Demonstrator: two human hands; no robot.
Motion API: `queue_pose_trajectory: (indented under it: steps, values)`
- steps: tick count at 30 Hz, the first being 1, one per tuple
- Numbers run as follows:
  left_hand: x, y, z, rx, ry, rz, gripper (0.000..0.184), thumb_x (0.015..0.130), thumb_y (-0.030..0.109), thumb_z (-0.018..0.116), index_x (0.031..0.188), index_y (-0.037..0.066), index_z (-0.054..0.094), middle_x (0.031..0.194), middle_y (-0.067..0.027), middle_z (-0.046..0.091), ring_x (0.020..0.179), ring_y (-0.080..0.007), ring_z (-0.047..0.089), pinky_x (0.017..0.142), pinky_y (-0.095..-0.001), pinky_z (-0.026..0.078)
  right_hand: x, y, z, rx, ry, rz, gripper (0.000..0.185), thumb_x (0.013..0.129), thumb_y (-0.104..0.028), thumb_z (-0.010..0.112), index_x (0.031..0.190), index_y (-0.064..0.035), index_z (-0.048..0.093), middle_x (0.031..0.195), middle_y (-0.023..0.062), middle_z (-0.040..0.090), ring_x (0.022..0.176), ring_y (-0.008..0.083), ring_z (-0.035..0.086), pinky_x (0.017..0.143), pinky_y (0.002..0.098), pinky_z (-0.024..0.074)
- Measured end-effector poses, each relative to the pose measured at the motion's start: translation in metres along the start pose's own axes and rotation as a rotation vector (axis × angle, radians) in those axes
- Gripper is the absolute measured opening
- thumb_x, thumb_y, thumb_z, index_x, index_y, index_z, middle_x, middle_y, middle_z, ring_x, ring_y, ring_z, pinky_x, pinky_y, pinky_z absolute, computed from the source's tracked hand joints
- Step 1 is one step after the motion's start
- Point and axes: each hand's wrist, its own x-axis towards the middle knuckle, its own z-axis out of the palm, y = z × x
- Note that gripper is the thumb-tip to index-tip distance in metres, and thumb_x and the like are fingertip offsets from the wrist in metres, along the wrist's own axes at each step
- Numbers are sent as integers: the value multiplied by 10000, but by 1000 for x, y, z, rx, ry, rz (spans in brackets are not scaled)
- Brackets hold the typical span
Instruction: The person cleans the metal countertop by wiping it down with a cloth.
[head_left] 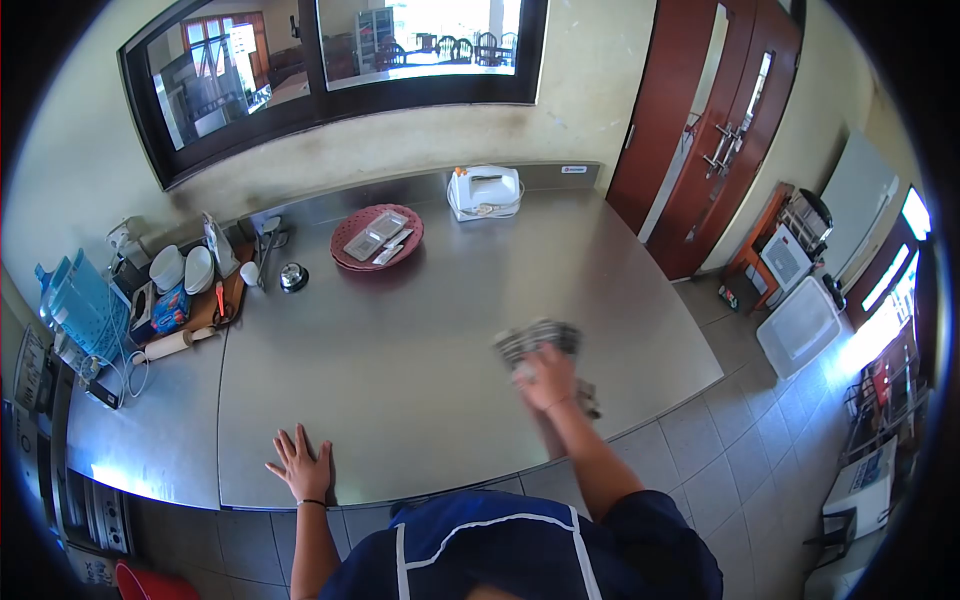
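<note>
- One cloth [557, 335] looks light and floppy; best grabbed mid-bunch.
- Right hand [548, 380] on it; too blurry to tell if closed.
- Left hand [302, 470] flat on desk [390, 400], fingers apart.

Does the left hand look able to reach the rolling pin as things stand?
Probably yes, perhaps with a lean: the left hand rests spread on the steel table, and nothing stands between it and the rolling pin.

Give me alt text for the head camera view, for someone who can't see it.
A person's right hand presses a checked cloth on a steel counter, left hand flat near its front edge. Behind sit a red basket and white mixer; a rolling pin lies left.
</note>
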Motion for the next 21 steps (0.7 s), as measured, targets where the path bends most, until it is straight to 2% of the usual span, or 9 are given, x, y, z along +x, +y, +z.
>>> queue_pose_trajectory:
  steps: [1,3,6,9,12,13,16,18,21]
  values:
    - [0,0,1,1,-3,-4,739,875,552,557,1503,229,340,1600,-139,193,1496,-288,116,1138,-648,-28,-8,-38,-4,70,-12,-103,421,773,-424,710,1131,-206,674,1340,95,514,1186,320,503,981,478,407]
    - [0,1,-1,4,-6,-11,741,874,554,558,1504,232,338,1602,-137,189,1497,-286,110,1137,-649,-29,-22,-86,1,195,-47,-448,400,777,-425,710,1119,-221,681,1328,73,522,1196,294,504,1002,490,386]
    - [1,2,-1,8,-12,-21,747,870,559,562,1505,239,336,1606,-133,180,1499,-282,102,1139,-647,-31,-28,-117,14,256,-73,-679,400,787,-436,705,1131,-233,681,1325,47,525,1210,267,504,1019,505,365]
    - [1,2,-1,14,-17,-25,754,866,562,567,1508,245,330,1608,-130,174,1499,-280,104,1143,-640,-29,6,-90,17,221,-118,-640,427,793,-448,702,1164,-240,672,1325,38,529,1229,240,502,1037,516,345]
    - [-1,5,-4,3,-29,-33,760,860,554,578,1507,242,331,1607,-130,178,1499,-279,103,1147,-634,-27,54,-23,14,181,-50,-385,412,758,-423,740,1112,-221,678,1316,37,538,1193,252,527,1013,444,396]
    - [-1,5,-5,6,-29,-33,760,858,551,581,1506,240,333,1607,-131,178,1499,-279,104,1147,-632,-26,71,10,15,127,-8,-289,414,746,-402,754,1104,-211,678,1318,45,536,1181,264,539,1004,464,404]
    - [0,4,-3,3,-23,-34,761,853,544,590,1503,236,339,1606,-131,179,1498,-280,107,1149,-630,-23,108,105,9,-42,59,186,443,770,-420,729,1154,-208,666,1330,67,528,1194,265,532,1000,490,410]
    - [0,3,-1,-2,-13,-29,762,849,539,595,1501,234,343,1606,-132,179,1497,-281,108,1149,-630,-21,119,114,-6,-203,195,521,456,777,-445,715,1163,-207,671,1312,85,539,1187,289,531,1001,492,415]
    - [1,6,-2,11,-21,-45,763,846,536,595,1499,229,346,1605,-133,179,1497,-282,109,1149,-628,-24,149,99,18,-163,1,419,460,792,-467,699,1175,-214,669,1328,96,523,1186,316,527,1000,491,421]
